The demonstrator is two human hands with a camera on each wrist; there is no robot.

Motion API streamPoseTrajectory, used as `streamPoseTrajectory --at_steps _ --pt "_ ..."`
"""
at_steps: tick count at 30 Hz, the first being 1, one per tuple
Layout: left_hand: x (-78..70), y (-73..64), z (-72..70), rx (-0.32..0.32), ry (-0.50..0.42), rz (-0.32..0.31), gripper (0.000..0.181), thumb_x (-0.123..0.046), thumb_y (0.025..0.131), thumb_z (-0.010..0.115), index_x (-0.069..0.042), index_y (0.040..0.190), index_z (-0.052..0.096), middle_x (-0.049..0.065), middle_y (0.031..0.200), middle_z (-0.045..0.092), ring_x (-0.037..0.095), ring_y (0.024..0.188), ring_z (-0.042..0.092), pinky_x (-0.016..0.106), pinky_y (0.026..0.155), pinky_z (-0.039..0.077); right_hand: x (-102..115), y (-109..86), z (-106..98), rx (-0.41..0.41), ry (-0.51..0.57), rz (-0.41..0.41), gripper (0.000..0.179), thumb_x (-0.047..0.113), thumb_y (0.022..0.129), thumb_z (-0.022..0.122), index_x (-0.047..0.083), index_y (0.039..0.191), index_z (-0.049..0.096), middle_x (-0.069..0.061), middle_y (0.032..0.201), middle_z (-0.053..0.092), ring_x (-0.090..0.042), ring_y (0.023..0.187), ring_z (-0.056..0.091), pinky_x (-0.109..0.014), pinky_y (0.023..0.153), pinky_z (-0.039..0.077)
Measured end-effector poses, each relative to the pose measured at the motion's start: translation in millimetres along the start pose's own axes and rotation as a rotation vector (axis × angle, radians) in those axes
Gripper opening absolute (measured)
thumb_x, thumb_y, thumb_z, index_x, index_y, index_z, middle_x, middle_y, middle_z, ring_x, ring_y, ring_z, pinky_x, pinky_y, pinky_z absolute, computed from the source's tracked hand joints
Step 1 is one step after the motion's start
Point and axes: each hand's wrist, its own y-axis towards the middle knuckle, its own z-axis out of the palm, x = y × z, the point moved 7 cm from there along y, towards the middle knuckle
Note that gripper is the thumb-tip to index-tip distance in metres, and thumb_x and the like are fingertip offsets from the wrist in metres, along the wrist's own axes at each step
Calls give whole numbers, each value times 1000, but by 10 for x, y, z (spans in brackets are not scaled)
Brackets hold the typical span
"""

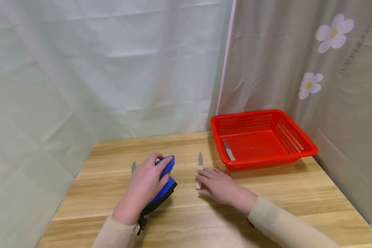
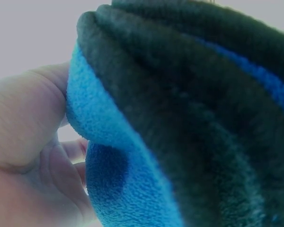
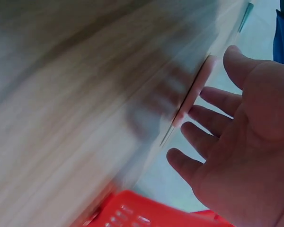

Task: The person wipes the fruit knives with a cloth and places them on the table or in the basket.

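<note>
My left hand (image 1: 145, 182) grips a folded blue cloth (image 1: 165, 189) with black edging, thumb and fingers pinching it above the table. The left wrist view is mostly filled by this cloth (image 2: 118, 170). A paring knife (image 1: 199, 172) with a pale pink handle lies on the table, blade pointing away. Over its handle reaches my right hand (image 1: 218, 186), fingers extended and spread; in the right wrist view the fingertips are close to the handle (image 3: 196, 90), and I cannot tell if they touch it. Behind the left hand shows another knife's blade (image 1: 134, 167), the rest hidden.
A red plastic basket (image 1: 266, 160) with slotted sides stands at the back right of the wooden table (image 1: 102, 175). Inside it, by the left wall, lies a knife (image 1: 229, 151) with a light handle. Curtains (image 1: 161, 69) hang behind the table and at its sides.
</note>
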Motion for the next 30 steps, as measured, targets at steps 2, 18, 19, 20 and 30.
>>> streamPoseTrajectory --at_steps 2,18,19,20,30 --pt "-28 21 -4 -6 -4 11 52 -17 94 89 -8 143 74 16 125 65 32 91 70 49 76 63 -28 -25 -9 -15 6 -8 53 38 107 76 6 148 67 -17 163 55 -36 154 48 -65 122 39" --pt "-276 268 -62 -22 -40 48 53 -20 94 89 -12 145 73 15 131 65 33 101 72 51 85 64 -121 15 -124 -281 8 75 24 31 101 84 12 98 70 -2 102 62 -16 81 63 -34 69 59" --pt "-291 283 -67 -24 -44 54 54 -20 95 89 -12 145 73 15 131 65 33 102 71 51 86 64 -130 31 -123 -290 7 102 26 31 100 85 12 97 68 -2 98 59 -16 78 61 -34 65 57" --pt "-305 292 -69 -27 -48 61 54 -20 94 89 -11 145 73 15 131 65 33 102 71 51 86 64 -140 52 -119 -295 2 129 29 32 99 86 11 97 66 -2 95 56 -15 75 59 -33 62 55" --pt "-307 225 11 -27 -65 63 52 -20 93 92 -10 141 76 13 127 65 30 99 71 48 83 64 -243 188 -69 -295 -48 301 49 30 91 94 1 100 55 -9 86 50 -20 66 53 -33 55 54"
